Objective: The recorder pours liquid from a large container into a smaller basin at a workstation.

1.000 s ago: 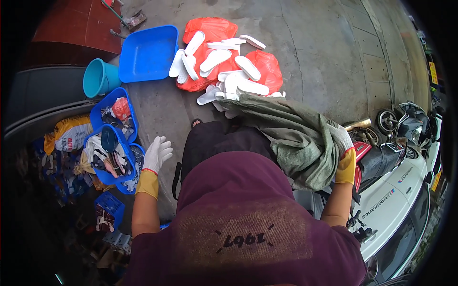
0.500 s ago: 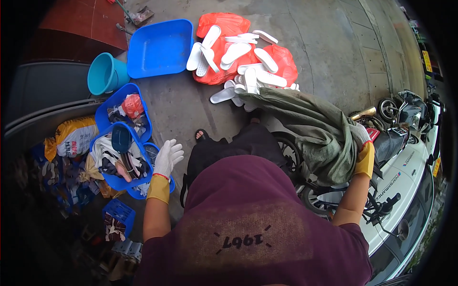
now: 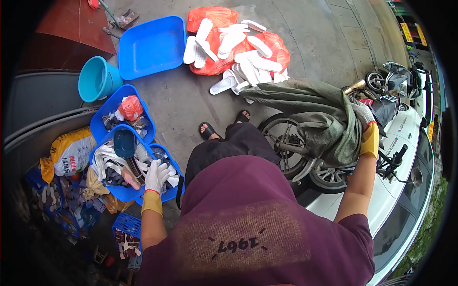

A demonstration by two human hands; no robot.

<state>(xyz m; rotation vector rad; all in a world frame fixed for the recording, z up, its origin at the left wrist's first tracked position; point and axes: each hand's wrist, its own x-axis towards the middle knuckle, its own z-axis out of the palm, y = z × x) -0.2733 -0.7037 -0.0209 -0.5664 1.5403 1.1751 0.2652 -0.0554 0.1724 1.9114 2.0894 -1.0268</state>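
Concrete yard, orange bags under white soles, right hand gripping green sack, left hand open over blue basket

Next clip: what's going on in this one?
A person in a maroon shirt and white gloves with yellow cuffs stands on a concrete floor. The right hand grips an olive-green sack draped over a motorcycle. The left hand hangs free over blue baskets of mixed items. Ahead, white shoe soles lie heaped on orange plastic bags, next to an empty blue tray and a teal bucket.
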